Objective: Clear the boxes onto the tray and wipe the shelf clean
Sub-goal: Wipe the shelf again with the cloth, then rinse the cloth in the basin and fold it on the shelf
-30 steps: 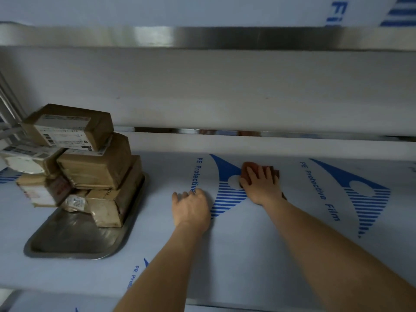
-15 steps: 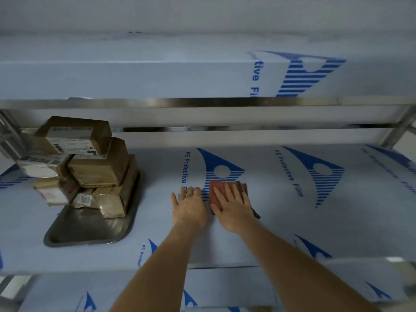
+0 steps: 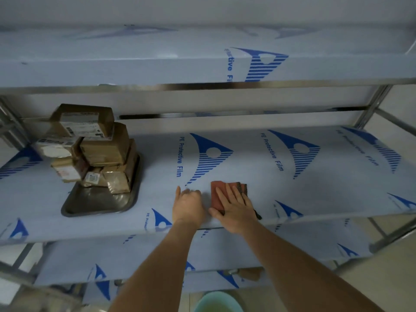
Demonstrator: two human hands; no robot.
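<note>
A red-brown folded cloth (image 3: 218, 194) lies on the film-covered shelf (image 3: 292, 188) near its front edge. My right hand (image 3: 234, 207) presses flat on the cloth with straight fingers. My left hand (image 3: 188, 204) rests on the shelf just left of it, fingers loosely curled and holding nothing. Several brown cardboard boxes (image 3: 96, 145) are stacked on a metal tray (image 3: 99, 203) at the left of the same shelf.
An upper shelf (image 3: 202, 70) hangs above the work shelf, and lower shelves (image 3: 157, 255) show below. Metal posts (image 3: 373, 104) stand at the right rear corner. A pale green basin (image 3: 217, 302) sits on the floor beneath.
My right hand has drawn the cloth from the shelf's back toward the front edge. My left hand slid back with it and its fingers curled. The view has pulled back and down.
</note>
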